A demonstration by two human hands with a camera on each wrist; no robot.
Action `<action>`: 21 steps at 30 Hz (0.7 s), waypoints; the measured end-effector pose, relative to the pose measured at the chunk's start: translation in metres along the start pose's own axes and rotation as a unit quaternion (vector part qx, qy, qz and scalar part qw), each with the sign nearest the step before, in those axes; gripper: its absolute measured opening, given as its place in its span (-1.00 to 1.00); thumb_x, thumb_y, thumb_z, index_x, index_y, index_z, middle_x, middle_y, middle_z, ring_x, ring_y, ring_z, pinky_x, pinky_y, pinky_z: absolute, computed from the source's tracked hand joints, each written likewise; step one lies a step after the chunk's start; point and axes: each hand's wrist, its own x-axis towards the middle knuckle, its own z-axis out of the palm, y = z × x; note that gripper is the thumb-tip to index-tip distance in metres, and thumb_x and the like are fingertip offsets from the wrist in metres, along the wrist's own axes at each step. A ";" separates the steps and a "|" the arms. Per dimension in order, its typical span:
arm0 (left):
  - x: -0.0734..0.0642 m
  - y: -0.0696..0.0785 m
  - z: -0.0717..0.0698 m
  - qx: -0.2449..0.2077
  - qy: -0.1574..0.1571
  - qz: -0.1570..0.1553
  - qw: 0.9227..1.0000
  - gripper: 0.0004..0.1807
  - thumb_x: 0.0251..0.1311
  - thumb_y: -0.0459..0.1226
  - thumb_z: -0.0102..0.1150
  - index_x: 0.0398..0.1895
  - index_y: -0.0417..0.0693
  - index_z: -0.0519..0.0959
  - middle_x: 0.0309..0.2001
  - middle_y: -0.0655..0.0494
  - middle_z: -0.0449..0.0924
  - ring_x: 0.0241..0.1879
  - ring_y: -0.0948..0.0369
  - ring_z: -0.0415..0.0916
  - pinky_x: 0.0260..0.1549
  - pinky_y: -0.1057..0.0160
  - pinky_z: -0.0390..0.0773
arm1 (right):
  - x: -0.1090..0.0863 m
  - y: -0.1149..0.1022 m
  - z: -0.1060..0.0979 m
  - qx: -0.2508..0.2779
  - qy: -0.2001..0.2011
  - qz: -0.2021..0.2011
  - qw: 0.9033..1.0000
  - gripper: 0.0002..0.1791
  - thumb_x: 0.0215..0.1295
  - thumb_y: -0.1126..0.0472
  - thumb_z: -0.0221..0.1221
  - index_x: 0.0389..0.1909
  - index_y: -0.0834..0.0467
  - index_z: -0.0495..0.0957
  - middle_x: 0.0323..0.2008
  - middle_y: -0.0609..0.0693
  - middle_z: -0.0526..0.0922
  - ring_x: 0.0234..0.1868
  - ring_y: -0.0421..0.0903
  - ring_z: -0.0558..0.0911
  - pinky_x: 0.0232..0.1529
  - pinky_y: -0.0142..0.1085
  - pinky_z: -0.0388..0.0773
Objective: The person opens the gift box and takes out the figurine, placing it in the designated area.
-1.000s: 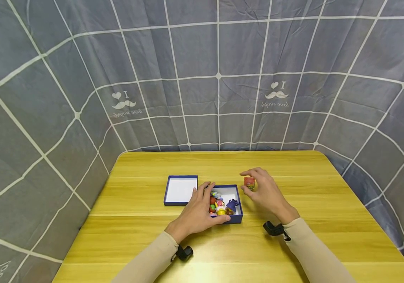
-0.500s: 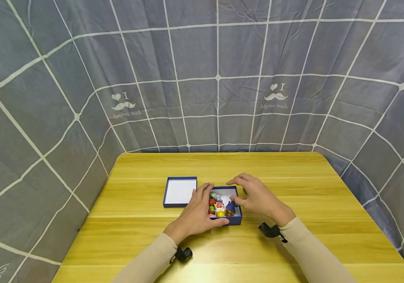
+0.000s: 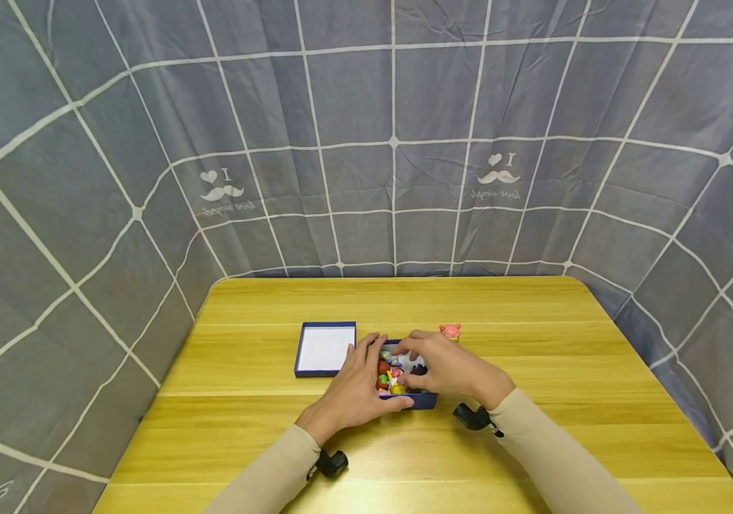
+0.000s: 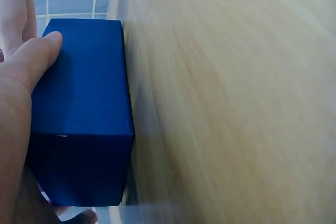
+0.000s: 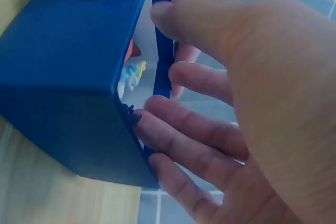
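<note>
A blue box (image 3: 425,401) with a white inside holds several small coloured toy figurines (image 3: 397,380). My left hand (image 3: 355,385) grips it from the left, its thumb (image 4: 39,56) along the near wall and the fingers over the far side. Above the open top, my right hand (image 3: 455,364) reaches in with fingers loosely bent and spread. The right wrist view shows nothing between those fingers. A light-blue and yellow figurine (image 5: 133,73) lies inside, and a dark blue one (image 5: 130,113) is right at the right fingertips. Behind the right hand stands a pink figurine (image 3: 450,330), partly hidden.
The shallow box lid (image 3: 325,348), white inside with a blue rim, lies left of the box, close to the left fingers. Everything is on a wooden table (image 3: 244,421). A grey checked curtain (image 3: 353,171) surrounds its back and sides.
My right hand has let go of the pink figurine on the table right of the box, then moved left over the box. The left hand keeps its grip.
</note>
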 end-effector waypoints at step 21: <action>-0.001 0.000 0.000 -0.001 -0.001 0.002 1.000 0.41 0.35 0.42 0.54 0.95 -0.13 0.02 0.88 -0.28 0.01 0.86 -0.31 0.13 0.84 -0.55 0.01 | 0.021 -0.006 0.011 -0.054 -0.037 -0.023 0.998 -0.57 0.46 0.00 0.63 0.20 0.10 0.82 -0.23 -0.07 0.89 -0.36 -0.38 0.68 -0.26 -0.42 0.69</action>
